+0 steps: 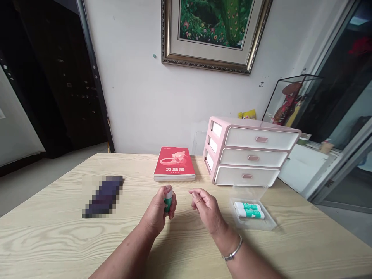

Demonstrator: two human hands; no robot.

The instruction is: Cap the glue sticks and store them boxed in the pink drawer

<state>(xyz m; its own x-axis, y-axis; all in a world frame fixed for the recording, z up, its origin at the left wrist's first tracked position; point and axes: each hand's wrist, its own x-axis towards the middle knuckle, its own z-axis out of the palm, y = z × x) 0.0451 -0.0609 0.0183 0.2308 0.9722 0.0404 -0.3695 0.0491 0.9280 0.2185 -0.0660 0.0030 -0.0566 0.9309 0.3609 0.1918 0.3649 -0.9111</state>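
My left hand [158, 209] is wrapped round a green and white glue stick [167, 200], held upright just above the wooden table [58, 236]. My right hand [205, 207] hovers a little to the right of it, fingers loosely curled and apart, with nothing in them; a metal bangle sits on that wrist. To the right lies a clear plastic box [252, 211] with two more green and white glue sticks [249, 209] lying in it. Its clear lid stands open at the back.
A red book [174, 163] lies flat behind my hands. A pink three-drawer organiser [247, 153], drawers closed, stands at the back right. A blurred dark object [103, 195] lies to the left. The wall with a framed picture is behind the table.
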